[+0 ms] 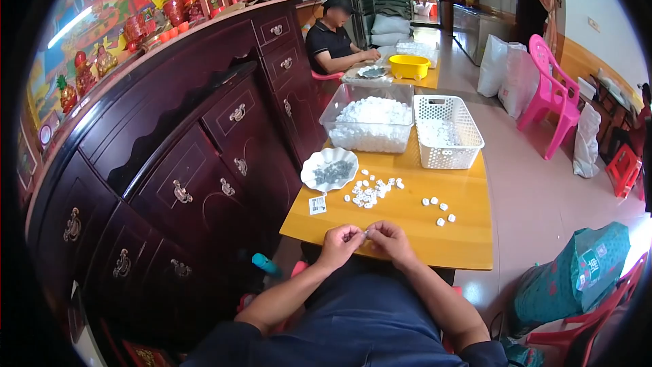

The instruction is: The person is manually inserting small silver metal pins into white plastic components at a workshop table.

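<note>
At the near edge of the wooden table [407, 231], my left hand [341, 245] and my right hand [388, 239] meet fingertip to fingertip. Both are closed in a pinch around something tiny and greyish that I cannot make out. Just beyond them lies a loose heap of small white plastic pieces [368, 194]. Several more white pieces [443, 207] are spread to the right. A white scalloped dish [308, 171] holds small dark grey parts [333, 171]. Beside the dish is a small white printed card [317, 205].
A clear plastic bin [331, 122] full of white pieces and a white perforated basket [451, 158] stand at the table's far end. Beyond, a person [331, 41] works near a yellow tub [409, 66]. A dark wooden cabinet [176, 143] borders the left; a teal bag [570, 275] stands right.
</note>
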A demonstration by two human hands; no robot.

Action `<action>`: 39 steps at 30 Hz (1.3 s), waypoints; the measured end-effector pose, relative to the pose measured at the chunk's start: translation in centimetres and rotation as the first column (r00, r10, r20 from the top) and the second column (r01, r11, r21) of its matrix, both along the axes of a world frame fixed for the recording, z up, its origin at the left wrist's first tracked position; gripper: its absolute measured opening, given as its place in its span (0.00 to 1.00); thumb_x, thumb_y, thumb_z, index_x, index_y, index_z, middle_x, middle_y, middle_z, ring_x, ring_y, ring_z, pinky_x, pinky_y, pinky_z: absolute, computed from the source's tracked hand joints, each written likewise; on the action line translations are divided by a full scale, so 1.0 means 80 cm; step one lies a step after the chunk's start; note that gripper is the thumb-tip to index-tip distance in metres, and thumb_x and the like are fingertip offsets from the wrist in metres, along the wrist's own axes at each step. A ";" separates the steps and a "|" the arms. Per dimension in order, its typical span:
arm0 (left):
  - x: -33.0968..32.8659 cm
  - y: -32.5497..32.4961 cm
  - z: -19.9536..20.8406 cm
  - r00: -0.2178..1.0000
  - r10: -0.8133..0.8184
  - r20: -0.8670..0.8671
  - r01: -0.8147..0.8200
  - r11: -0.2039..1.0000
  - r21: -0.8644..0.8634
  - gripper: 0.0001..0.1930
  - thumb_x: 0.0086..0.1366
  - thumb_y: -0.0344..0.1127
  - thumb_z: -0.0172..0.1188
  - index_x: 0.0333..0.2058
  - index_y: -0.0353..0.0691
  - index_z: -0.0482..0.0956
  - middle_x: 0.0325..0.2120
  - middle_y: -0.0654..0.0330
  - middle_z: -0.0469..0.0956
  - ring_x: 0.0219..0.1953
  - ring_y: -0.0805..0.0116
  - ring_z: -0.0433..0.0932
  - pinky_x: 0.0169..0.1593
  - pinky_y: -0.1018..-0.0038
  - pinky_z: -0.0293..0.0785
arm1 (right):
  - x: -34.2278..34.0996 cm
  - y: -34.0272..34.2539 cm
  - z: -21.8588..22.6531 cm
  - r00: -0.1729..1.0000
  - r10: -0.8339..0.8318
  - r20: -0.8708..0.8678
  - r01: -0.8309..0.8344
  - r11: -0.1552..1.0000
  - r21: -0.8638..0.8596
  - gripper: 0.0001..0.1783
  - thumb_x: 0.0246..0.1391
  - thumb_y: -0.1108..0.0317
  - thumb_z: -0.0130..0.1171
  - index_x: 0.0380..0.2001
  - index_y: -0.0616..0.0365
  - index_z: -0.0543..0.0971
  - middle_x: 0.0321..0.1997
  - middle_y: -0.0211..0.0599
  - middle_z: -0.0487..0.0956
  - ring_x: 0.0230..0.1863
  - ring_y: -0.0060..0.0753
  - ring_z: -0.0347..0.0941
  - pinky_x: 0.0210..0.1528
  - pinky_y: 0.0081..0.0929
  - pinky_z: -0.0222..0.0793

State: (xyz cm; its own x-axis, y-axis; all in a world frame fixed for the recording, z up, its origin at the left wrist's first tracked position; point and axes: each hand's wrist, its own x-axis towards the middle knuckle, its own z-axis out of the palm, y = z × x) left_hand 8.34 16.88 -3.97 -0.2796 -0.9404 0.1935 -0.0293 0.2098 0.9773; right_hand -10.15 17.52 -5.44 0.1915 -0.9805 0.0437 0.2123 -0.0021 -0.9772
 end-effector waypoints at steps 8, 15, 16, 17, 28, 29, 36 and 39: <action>-0.003 0.007 -0.002 0.998 0.046 0.035 -0.042 0.994 -0.096 0.04 0.69 0.29 0.62 0.34 0.34 0.80 0.25 0.67 0.78 0.26 0.82 0.74 0.31 0.82 0.70 | 0.003 0.006 0.009 0.996 0.020 0.082 -0.032 0.989 0.143 0.11 0.69 0.59 0.58 0.41 0.56 0.79 0.33 0.24 0.79 0.27 0.15 0.74 0.31 0.14 0.71; 0.004 0.001 0.009 0.991 0.133 0.002 -0.130 0.970 -0.208 0.06 0.69 0.31 0.63 0.35 0.34 0.82 0.31 0.63 0.82 0.36 0.75 0.79 0.41 0.76 0.75 | 0.002 0.019 0.035 0.981 0.160 0.109 -0.180 0.961 0.210 0.10 0.69 0.61 0.58 0.41 0.56 0.78 0.35 0.28 0.81 0.28 0.17 0.75 0.33 0.17 0.74; 0.003 0.001 0.008 0.993 0.115 -0.027 -0.118 0.967 -0.227 0.06 0.69 0.31 0.63 0.35 0.34 0.82 0.32 0.63 0.82 0.36 0.75 0.79 0.42 0.77 0.75 | 0.002 0.018 0.033 0.981 0.157 0.113 -0.178 0.961 0.211 0.10 0.69 0.61 0.58 0.41 0.56 0.78 0.35 0.28 0.81 0.28 0.17 0.75 0.33 0.17 0.74; 0.001 0.003 0.007 0.993 0.113 -0.023 -0.115 0.967 -0.226 0.06 0.69 0.31 0.63 0.35 0.34 0.82 0.32 0.63 0.82 0.36 0.75 0.79 0.42 0.77 0.75 | 0.001 0.017 0.028 0.975 0.178 0.134 -0.205 0.954 0.221 0.10 0.69 0.61 0.58 0.41 0.56 0.79 0.35 0.27 0.82 0.28 0.17 0.75 0.33 0.17 0.74; 0.000 0.006 0.015 0.998 0.055 0.011 -0.051 0.967 -0.249 0.06 0.70 0.30 0.62 0.36 0.32 0.82 0.34 0.62 0.81 0.37 0.74 0.79 0.44 0.77 0.75 | -0.006 0.008 0.017 0.940 0.184 0.287 -0.277 0.904 0.326 0.08 0.67 0.62 0.60 0.40 0.54 0.80 0.34 0.26 0.82 0.28 0.17 0.76 0.33 0.17 0.73; 0.001 0.006 0.017 0.998 0.055 0.011 -0.050 0.968 -0.245 0.06 0.70 0.30 0.62 0.36 0.32 0.82 0.34 0.62 0.81 0.37 0.74 0.79 0.44 0.77 0.75 | -0.007 0.006 0.017 0.928 0.190 0.321 -0.293 0.904 0.312 0.07 0.66 0.63 0.61 0.40 0.54 0.81 0.33 0.26 0.82 0.28 0.17 0.75 0.32 0.16 0.73; 0.008 0.004 0.023 0.996 0.018 0.082 0.006 0.959 -0.284 0.04 0.69 0.27 0.62 0.38 0.32 0.83 0.34 0.63 0.81 0.36 0.77 0.79 0.40 0.79 0.75 | -0.007 0.009 0.023 0.956 0.185 0.226 -0.247 0.925 0.288 0.06 0.64 0.63 0.62 0.38 0.52 0.80 0.31 0.23 0.81 0.26 0.13 0.73 0.30 0.14 0.71; 0.009 0.004 0.019 0.995 0.024 0.096 -0.001 0.974 -0.225 0.03 0.68 0.26 0.62 0.38 0.33 0.82 0.33 0.65 0.81 0.33 0.81 0.77 0.37 0.82 0.74 | -0.005 0.010 0.024 0.968 0.159 0.196 -0.213 0.931 0.298 0.07 0.65 0.61 0.62 0.38 0.52 0.80 0.31 0.23 0.81 0.26 0.13 0.72 0.30 0.13 0.72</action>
State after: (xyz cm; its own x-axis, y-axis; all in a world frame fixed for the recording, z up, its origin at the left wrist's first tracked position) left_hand 9.08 17.21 -2.46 -0.2962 -0.8796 0.3723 -0.1264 0.4224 0.8975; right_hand -10.57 18.29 -3.51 0.3882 -0.8964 -0.2138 0.3379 0.3542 -0.8720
